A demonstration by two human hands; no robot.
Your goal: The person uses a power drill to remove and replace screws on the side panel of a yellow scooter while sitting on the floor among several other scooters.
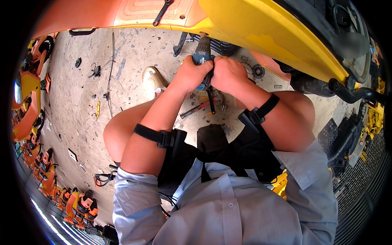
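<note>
A blue and black cordless power driver (203, 55) points up into the underside of a yellow vehicle body panel (265, 32). My left hand (192, 73) wraps the driver's grip from the left. My right hand (228, 73) closes over the same grip from the right, touching the left hand. The driver's lower part and its battery (204, 86) show only between my fingers. I squat over the concrete floor (122, 61), knees bare, with a black strap on each forearm.
A wrench (161, 13) lies on the orange panel (134, 14) above. Pliers with red handles (196, 109) and small screws lie on the floor under my hands. Orange scooter shells (28, 102) line the left side. Black plastic crates (341, 141) stand at right.
</note>
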